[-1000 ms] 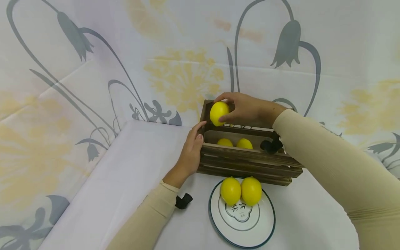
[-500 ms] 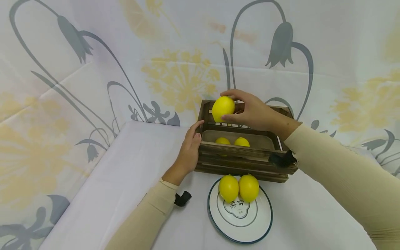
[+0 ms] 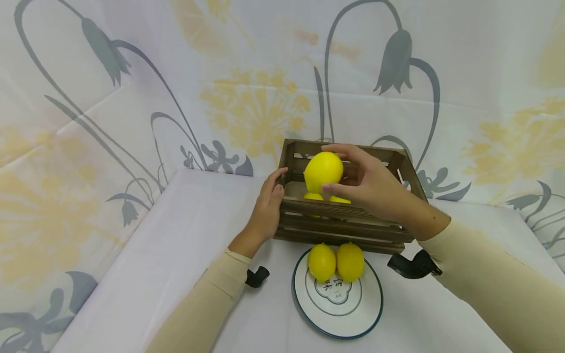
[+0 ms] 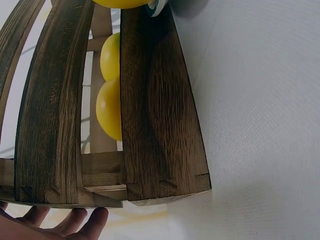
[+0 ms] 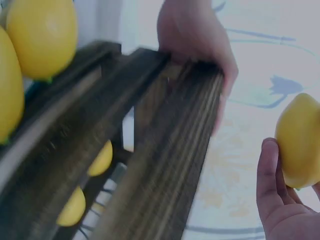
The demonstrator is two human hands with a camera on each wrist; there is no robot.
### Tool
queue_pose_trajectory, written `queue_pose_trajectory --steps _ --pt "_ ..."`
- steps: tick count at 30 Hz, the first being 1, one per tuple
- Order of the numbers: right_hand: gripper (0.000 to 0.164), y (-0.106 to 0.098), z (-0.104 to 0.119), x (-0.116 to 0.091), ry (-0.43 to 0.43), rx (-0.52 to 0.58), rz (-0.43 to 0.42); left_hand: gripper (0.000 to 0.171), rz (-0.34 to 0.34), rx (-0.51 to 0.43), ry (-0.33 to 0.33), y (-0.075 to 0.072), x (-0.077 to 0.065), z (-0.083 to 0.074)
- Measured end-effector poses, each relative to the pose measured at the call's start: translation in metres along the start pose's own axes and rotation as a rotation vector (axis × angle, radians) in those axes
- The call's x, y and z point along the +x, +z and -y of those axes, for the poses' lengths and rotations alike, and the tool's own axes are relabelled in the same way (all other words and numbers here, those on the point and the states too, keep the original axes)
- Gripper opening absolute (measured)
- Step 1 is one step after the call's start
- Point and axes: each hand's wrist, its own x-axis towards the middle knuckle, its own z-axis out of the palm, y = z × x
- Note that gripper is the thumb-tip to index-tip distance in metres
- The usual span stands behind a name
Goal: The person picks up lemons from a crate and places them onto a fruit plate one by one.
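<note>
In the head view my right hand [image 3: 379, 189] pinches a yellow lemon [image 3: 323, 171] between thumb and fingers, held over the slatted wooden crate [image 3: 340, 214]. The right wrist view shows this held lemon [image 5: 301, 142] upright, apart from the slats. My left hand [image 3: 264, 211] rests against the crate's left end, its fingers extended along that panel and the thumb at the front corner. Two more lemons lie inside, a left one [image 3: 312, 197] and a right one [image 3: 340, 200], partly hidden by the front slats; between those slats the left wrist view catches a lemon [image 4: 109, 107].
Before the crate stands a round white plate [image 3: 368, 311] with a dark rim and printed characters, bearing a left lemon [image 3: 321, 263] and a right lemon [image 3: 350, 263] side by side. A white cloth [image 3: 185, 235] covers the table. Behind hangs a floral curtain [image 3: 265, 49]. Black wrist mounts stick out below both forearms.
My right hand has brought the lemon from the crate's back left rim rightward and toward me. The left hand keeps its place on the crate's end. The plate's lemons have stayed.
</note>
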Motion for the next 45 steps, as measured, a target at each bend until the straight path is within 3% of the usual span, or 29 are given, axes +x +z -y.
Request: queue_pose_trajectory --steps 14,27,32,40,45 --pt "0.069 0.023 -0.027 -0.06 -0.026 0.183 -0.003 0.052 0.021 0.031 -0.033 0.004 0.002 0.004" --pt "0.071 0.037 -0.043 -0.098 -0.126 0.247 -0.105 0.048 0.011 0.036 -0.014 0.005 0.004 0.004" --pt "0.072 0.038 -0.049 -0.109 -0.098 0.242 -0.095 0.049 0.007 0.036 -0.004 0.002 0.003 0.005" --pt "0.068 0.036 -0.056 -0.114 0.022 0.192 0.0 0.05 -0.004 0.003 0.019 0.0 0.001 0.003" --pt "0.065 0.039 -0.061 -0.114 0.024 0.164 0.032 0.049 0.008 0.003 0.041 0.0 0.003 0.003"
